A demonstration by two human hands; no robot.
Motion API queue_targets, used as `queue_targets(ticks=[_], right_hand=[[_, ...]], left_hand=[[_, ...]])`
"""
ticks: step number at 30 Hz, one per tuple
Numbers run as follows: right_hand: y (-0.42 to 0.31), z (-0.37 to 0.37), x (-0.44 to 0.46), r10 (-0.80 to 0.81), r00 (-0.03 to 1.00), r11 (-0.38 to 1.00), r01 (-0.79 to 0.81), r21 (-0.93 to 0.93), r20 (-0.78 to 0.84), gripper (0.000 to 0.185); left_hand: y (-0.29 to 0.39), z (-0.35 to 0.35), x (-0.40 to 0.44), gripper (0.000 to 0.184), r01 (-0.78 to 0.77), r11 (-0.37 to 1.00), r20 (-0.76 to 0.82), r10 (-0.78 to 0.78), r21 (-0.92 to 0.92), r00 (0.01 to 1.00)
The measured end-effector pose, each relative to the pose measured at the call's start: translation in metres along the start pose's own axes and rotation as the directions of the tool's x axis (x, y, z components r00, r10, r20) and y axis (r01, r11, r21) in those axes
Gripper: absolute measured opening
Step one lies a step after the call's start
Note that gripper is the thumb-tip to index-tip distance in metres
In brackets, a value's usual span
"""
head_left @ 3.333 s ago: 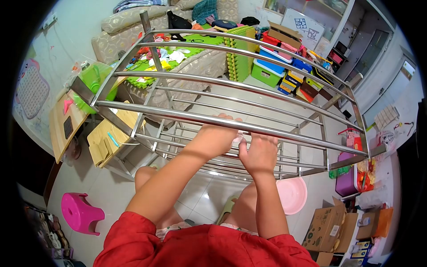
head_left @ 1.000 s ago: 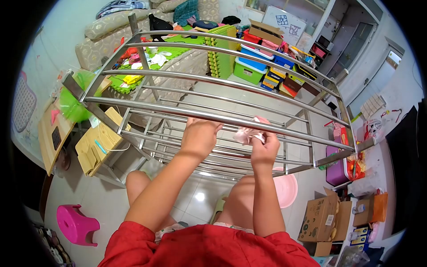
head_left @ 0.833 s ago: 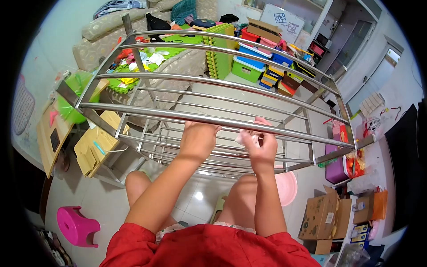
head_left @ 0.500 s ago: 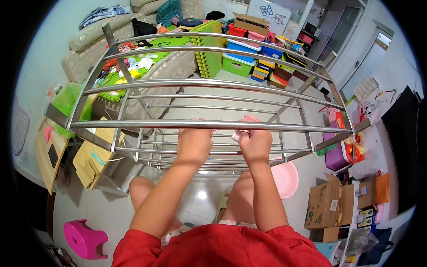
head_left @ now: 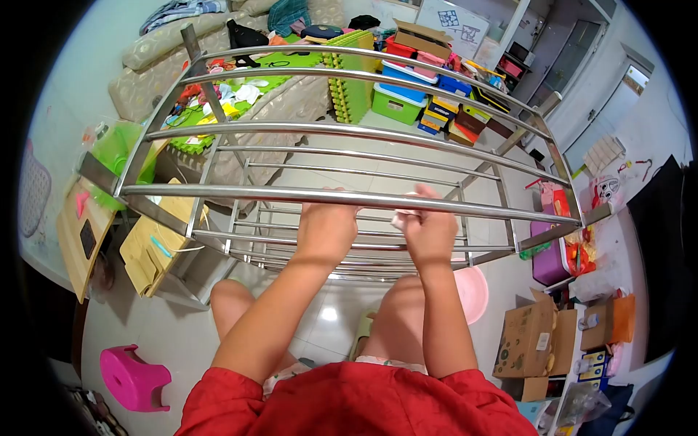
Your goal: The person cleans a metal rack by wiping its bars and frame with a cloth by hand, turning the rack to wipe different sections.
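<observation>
A metal rack [head_left: 349, 196] of shiny tubes spans the view in front of me. My left hand [head_left: 327, 227] is closed at the rack's nearest long bar, its fingertips partly hidden behind the tube. To its right, my right hand [head_left: 432, 227] is closed on a crumpled pale cloth [head_left: 404, 217], which sticks out between thumb and fingers just below the same bar. The two hands are apart. Lower bars of the rack run behind and beneath them.
Pink basin [head_left: 471, 294] on the floor right of my knee; magenta stool [head_left: 133, 378] at lower left. Wooden table [head_left: 156, 243] on the left, cardboard box [head_left: 527, 338] at lower right. Stacked bins [head_left: 398, 104] and a cluttered bed [head_left: 280, 109] lie beyond the rack.
Both hands were close together on the bar at first; they now stand further apart. The cloth has stayed in my right hand, which has shifted slightly along the bar. The view has turned somewhat.
</observation>
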State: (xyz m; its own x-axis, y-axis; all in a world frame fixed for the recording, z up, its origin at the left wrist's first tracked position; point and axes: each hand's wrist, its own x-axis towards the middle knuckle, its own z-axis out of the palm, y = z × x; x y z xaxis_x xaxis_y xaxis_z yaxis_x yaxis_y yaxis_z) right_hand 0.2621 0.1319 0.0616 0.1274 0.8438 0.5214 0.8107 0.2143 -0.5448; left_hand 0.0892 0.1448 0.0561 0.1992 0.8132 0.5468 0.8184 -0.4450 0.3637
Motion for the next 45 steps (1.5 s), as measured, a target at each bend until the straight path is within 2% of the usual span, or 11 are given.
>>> queue_targets(ticks=[1,3,5,7,14,17,24,27,33,37,45], right_hand=[[0.0,-0.004,-0.001,-0.031,0.994,0.994,0.02,-0.106,-0.101,0.021],[-0.004,-0.007,-0.005,0.056,0.993,0.998,-0.06,-0.034,-0.1,0.018],[-0.001,-0.001,-0.008,-0.038,0.978,0.995,0.019,-0.098,-0.203,0.02],[0.002,0.006,-0.008,0.004,0.986,0.998,-0.013,-0.053,-0.167,0.022],[-0.023,0.021,-0.009,-0.19,0.981,0.982,0.19,0.01,0.021,0.031],[-0.023,0.008,-0.006,-0.112,0.992,0.992,0.108,0.066,0.052,0.029],[-0.007,-0.008,-0.009,-0.006,0.986,1.0,0.007,0.004,-0.164,0.022],[-0.009,0.001,-0.012,0.009,0.977,1.0,-0.014,-0.025,-0.215,0.023],[-0.024,0.019,-0.016,-0.098,0.992,0.995,0.096,-0.028,-0.083,0.034],[-0.016,0.015,-0.013,-0.057,0.998,0.997,0.058,0.056,-0.026,0.034],[-0.001,-0.016,-0.008,0.123,0.982,0.991,-0.115,0.065,-0.144,0.027]], left_hand=[[0.002,-0.001,0.001,0.012,0.034,0.999,0.012,-0.033,-0.036,0.999],[0.002,-0.002,0.0,0.012,0.07,0.995,0.025,-0.068,-0.071,0.997],[0.0,-0.001,0.0,0.011,0.022,1.0,0.043,-0.021,-0.018,0.999],[0.0,0.0,0.0,0.011,0.037,0.999,0.036,-0.036,-0.014,0.999],[0.003,-0.004,0.0,0.013,0.039,0.999,0.066,-0.04,0.024,0.997],[0.014,-0.014,0.002,0.019,0.166,0.986,0.117,-0.165,-0.001,0.979],[0.006,-0.007,0.0,0.017,0.017,1.0,0.089,-0.016,-0.008,0.996],[0.008,-0.006,0.0,0.017,0.067,0.998,0.136,-0.066,-0.001,0.989],[0.011,-0.005,0.002,0.015,0.016,0.999,0.168,-0.024,0.045,0.986],[0.007,-0.004,0.001,0.015,0.001,1.0,0.126,0.002,-0.024,0.992],[0.002,-0.009,0.0,0.016,0.006,0.999,0.18,0.003,-0.047,0.984]])
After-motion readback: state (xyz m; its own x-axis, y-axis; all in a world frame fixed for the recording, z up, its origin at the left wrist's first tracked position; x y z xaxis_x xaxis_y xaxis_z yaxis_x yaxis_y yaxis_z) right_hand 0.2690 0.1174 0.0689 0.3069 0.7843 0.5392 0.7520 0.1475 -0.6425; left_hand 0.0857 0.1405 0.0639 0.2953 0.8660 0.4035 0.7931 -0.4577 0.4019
